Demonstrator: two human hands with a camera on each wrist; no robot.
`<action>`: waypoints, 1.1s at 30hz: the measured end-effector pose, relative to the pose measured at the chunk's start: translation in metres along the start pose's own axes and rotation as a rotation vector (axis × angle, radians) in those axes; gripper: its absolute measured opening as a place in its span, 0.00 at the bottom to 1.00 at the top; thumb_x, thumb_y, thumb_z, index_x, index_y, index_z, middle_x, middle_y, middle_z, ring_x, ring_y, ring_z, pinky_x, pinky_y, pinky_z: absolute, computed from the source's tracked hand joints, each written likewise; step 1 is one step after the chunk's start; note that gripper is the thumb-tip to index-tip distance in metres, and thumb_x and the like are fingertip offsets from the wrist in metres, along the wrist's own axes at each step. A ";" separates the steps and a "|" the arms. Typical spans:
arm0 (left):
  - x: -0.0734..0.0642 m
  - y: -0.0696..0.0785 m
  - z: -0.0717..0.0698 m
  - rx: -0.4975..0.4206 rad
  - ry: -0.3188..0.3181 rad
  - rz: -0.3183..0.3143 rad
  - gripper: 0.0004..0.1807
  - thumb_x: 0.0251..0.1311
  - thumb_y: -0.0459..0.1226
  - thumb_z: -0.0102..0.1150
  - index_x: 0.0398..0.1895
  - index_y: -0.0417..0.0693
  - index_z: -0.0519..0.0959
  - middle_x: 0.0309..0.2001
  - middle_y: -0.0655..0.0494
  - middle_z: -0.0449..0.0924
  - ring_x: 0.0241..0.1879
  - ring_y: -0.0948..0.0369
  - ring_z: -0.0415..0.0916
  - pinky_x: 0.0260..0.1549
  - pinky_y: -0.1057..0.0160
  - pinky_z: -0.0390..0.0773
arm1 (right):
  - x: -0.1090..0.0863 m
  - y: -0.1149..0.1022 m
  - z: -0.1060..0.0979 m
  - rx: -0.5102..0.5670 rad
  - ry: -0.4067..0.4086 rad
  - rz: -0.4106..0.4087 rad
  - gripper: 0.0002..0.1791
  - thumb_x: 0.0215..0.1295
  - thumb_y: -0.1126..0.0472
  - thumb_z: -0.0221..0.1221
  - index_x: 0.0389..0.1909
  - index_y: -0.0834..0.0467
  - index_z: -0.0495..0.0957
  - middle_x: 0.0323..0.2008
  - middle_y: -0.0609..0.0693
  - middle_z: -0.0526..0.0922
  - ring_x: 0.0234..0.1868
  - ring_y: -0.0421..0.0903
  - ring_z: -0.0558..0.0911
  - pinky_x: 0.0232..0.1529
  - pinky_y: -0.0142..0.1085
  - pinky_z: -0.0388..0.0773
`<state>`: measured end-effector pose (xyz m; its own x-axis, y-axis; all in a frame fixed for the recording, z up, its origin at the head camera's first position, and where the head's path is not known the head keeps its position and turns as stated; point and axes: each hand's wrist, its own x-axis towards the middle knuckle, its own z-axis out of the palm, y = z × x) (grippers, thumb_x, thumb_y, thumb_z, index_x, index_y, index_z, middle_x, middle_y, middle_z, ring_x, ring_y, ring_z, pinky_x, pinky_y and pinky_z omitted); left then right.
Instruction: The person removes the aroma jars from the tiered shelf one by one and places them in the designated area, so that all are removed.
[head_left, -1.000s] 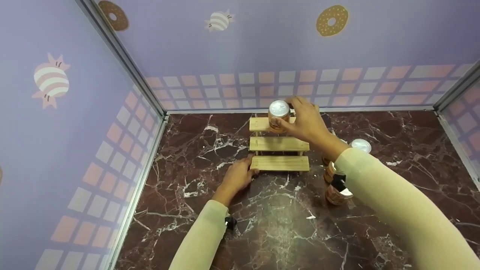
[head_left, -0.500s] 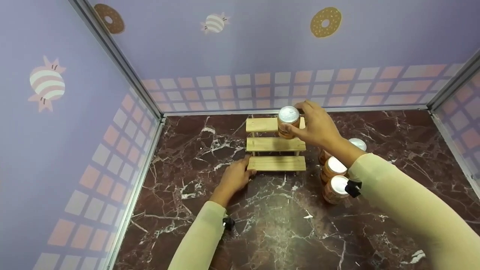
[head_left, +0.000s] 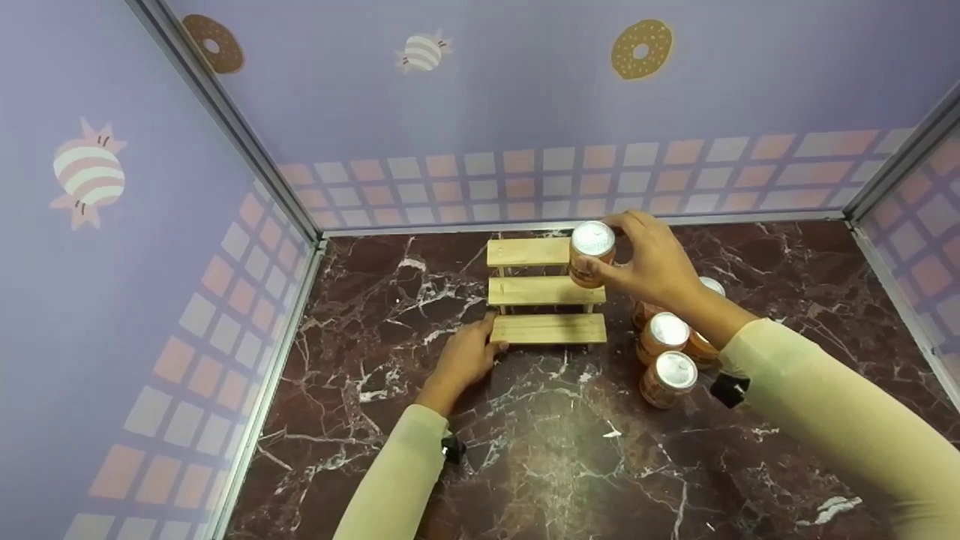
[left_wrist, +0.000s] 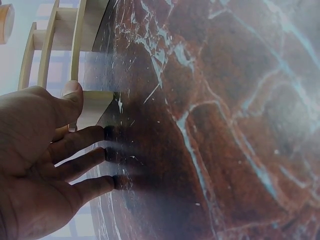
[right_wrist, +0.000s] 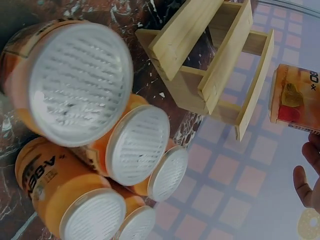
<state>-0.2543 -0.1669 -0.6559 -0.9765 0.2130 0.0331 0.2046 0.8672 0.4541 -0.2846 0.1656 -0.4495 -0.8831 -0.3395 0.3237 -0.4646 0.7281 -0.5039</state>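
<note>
A small three-step wooden stand (head_left: 547, 328) rests on the dark marbled surface. My left hand (head_left: 463, 354) grips the left end of its lowest step. In the left wrist view the thumb (left_wrist: 73, 95) lies on the step's edge, and the other fingertips reach down to the surface. My right hand (head_left: 652, 262) holds an orange can (head_left: 587, 274) with a silvery lid, thumb on one side and fingers on the other. From the right wrist view, the can (right_wrist: 296, 97) is upright in the air, with a gap between it and the stand's top step (right_wrist: 255, 85).
Several more orange cans stand close together right of the stand, among them a front can (head_left: 667, 380) and one behind it (head_left: 664, 337). Some are partly hidden by the right forearm. A purple patterned back wall (head_left: 450, 112) rises right behind the stand.
My right hand has moved the can rightward and slightly nearer, from over the left-middle of the top step to the stand's right end. My left hand keeps its place on the stand.
</note>
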 end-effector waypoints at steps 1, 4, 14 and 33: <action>0.004 -0.005 0.006 -0.010 -0.007 -0.010 0.40 0.77 0.54 0.66 0.84 0.47 0.69 0.69 0.39 0.84 0.68 0.37 0.82 0.71 0.36 0.79 | -0.002 0.000 -0.001 -0.003 0.000 -0.001 0.36 0.65 0.50 0.78 0.67 0.64 0.79 0.61 0.63 0.84 0.64 0.67 0.81 0.71 0.67 0.75; 0.005 -0.008 0.008 0.007 -0.020 -0.022 0.41 0.76 0.55 0.66 0.85 0.48 0.67 0.73 0.40 0.82 0.70 0.38 0.80 0.73 0.37 0.78 | -0.006 0.002 -0.003 -0.005 0.000 -0.001 0.37 0.64 0.51 0.79 0.68 0.65 0.78 0.62 0.64 0.84 0.65 0.67 0.81 0.72 0.67 0.74; 0.007 -0.011 0.011 0.055 -0.013 -0.019 0.41 0.76 0.59 0.65 0.84 0.51 0.69 0.72 0.43 0.83 0.69 0.40 0.82 0.71 0.39 0.80 | -0.015 0.009 -0.006 -0.011 0.033 -0.012 0.36 0.62 0.47 0.80 0.62 0.64 0.80 0.58 0.62 0.86 0.62 0.64 0.82 0.65 0.61 0.73; 0.005 -0.009 0.013 0.067 0.023 0.002 0.37 0.76 0.56 0.65 0.80 0.52 0.70 0.67 0.45 0.87 0.64 0.39 0.85 0.66 0.38 0.83 | -0.040 0.027 -0.019 -0.025 0.078 -0.027 0.35 0.59 0.53 0.82 0.61 0.67 0.81 0.58 0.65 0.86 0.56 0.63 0.81 0.60 0.63 0.73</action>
<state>-0.2603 -0.1682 -0.6714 -0.9772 0.2053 0.0544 0.2099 0.8951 0.3934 -0.2603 0.2099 -0.4608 -0.8622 -0.3128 0.3985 -0.4856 0.7343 -0.4742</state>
